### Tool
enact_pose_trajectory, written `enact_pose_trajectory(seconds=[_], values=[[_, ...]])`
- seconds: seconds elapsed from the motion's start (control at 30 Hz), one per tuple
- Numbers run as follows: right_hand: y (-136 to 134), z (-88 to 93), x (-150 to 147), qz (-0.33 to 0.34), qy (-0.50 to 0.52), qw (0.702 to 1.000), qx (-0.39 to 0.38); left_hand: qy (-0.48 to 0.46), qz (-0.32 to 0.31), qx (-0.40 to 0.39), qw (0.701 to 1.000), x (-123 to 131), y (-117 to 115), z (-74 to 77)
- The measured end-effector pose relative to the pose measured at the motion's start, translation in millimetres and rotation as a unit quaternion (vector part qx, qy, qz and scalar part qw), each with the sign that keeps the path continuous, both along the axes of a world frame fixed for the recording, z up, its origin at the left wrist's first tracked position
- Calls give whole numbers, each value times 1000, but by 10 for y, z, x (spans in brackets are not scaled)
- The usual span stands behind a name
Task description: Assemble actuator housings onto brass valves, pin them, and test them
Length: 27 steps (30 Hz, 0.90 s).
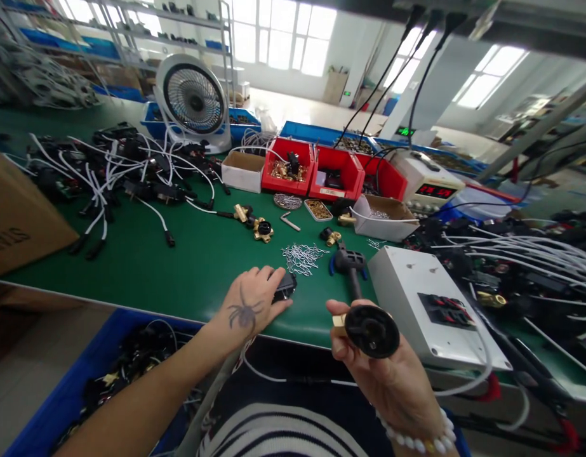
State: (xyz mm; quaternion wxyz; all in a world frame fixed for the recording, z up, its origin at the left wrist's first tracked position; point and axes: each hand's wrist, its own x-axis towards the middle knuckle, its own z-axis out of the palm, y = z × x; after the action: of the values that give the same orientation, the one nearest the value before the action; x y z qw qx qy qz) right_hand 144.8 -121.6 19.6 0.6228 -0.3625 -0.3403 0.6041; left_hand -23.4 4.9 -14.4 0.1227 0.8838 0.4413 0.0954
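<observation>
My left hand [252, 298] rests on the green bench near its front edge, fingers curled round a small black box-shaped part [285, 287]. In my right hand [383, 374], raised in front of the bench edge, is a round black cap with a brass fitting [371, 331], its dark face turned up towards me. Just beyond the hands lies a pile of silver wire clips [303, 258]. A black tool with blue tabs [348, 263] stands behind my right hand. Farther back are brass valve fittings [263, 230] and a hex key [289, 221].
Red bins [289, 166] with brass parts and white boxes [385, 219] line the back. Black parts with white cables [131, 165] heap up left, more at right. A white switch box [416, 285] stands right, a fan [193, 95] behind. A blue crate [40, 416] sits below.
</observation>
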Motion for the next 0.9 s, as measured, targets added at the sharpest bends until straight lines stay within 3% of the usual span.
enact_pose_trajectory(seconds=[0.07,0.1,0.17,0.23,0.3,0.47,0.57,0.77,0.83,0.9], values=[[-21,60,-36,-12,-8,999,-32,-116,33,-85,989,-22,28,-32],[-30,87,-54,-13,-11,999,-42,-206,47,-158,965,-37,36,-44],[-39,123,-83,-9,-13,999,-47,-390,58,-314,864,-64,35,-45],[-36,122,-96,-4,-21,998,-56,-509,61,-408,755,-81,11,-12],[-25,85,-94,11,-31,998,-56,-573,69,-436,690,-83,-26,43],[4,-53,-87,76,-13,996,-32,-648,64,-449,612,-52,-107,175],[2,-91,-115,89,-8,994,-65,-668,80,-450,587,-36,-157,243],[-20,-123,-181,80,-42,992,-93,-692,60,-440,569,-44,-277,369],[-22,-130,-190,79,-48,992,-89,-683,44,-425,593,-60,-315,385],[-21,-138,-190,78,-53,992,-84,-667,13,-375,644,-79,-365,390]])
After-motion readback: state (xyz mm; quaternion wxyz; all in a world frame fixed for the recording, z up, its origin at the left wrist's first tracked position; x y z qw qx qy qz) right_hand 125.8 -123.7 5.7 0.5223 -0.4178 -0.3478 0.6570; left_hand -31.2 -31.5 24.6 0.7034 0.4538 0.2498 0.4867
